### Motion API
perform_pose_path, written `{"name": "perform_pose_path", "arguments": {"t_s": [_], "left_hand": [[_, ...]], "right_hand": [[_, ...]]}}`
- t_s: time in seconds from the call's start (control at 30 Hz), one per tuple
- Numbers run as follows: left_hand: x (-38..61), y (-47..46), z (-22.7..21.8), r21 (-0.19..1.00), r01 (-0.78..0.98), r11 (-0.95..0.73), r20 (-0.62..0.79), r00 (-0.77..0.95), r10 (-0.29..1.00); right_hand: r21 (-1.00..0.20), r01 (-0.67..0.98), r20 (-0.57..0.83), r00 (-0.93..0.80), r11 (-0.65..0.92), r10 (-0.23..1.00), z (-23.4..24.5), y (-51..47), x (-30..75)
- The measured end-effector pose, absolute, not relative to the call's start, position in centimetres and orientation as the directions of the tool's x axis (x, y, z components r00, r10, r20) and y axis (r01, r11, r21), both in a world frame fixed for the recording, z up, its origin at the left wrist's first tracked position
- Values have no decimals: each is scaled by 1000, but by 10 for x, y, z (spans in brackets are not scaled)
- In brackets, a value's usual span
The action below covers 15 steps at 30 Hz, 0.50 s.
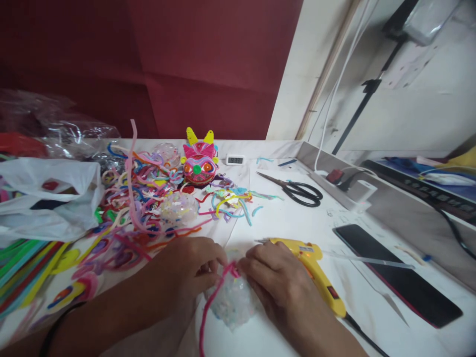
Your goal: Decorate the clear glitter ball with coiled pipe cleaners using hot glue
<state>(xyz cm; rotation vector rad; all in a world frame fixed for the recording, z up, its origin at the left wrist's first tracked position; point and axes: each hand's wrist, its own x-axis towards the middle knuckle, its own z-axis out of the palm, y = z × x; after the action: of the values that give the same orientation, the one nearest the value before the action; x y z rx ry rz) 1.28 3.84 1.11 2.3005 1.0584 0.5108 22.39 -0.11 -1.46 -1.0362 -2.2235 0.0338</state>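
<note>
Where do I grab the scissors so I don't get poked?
Probably by the looped black handles of the scissors, coming from the near right. The loops lie flat on that side, while the pointed blades aim left, toward the back.

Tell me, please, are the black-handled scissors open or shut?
The scissors are shut: their blades lie together, tapering to one point, and the black handle loops sit close.

One head-worn camera looks forward and down, close over the table [286,222]
</note>
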Motion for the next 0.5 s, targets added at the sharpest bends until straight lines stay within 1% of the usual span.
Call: {"name": "perform_pose_path", "arguments": {"t_s": [0.13, 0.23, 0.37, 0.43, 0.5], "left_hand": [[15, 37, 13, 686, 558, -466, 55, 599, 799], [17, 37, 14, 687, 538, -489, 72, 620, 782], [16, 39, 14, 628, 486, -608, 154, 688, 709], [14, 40, 13, 557, 444, -702, 199, 749, 632], [12, 42, 9, 486, 414, -770, 214, 798, 564]], "right_hand": [[-275, 672, 587, -449, 688, 673, -15, 0, 223], [-267, 664, 595, -456, 698, 662, -17, 1, 223], [-269, 662, 592, -459, 699, 662, -17, 2, 225], [-273, 660, 587, -462, 700, 665, -17, 1, 225], [-281, 659, 578, -463, 697, 671, -16, 0, 225]]}}
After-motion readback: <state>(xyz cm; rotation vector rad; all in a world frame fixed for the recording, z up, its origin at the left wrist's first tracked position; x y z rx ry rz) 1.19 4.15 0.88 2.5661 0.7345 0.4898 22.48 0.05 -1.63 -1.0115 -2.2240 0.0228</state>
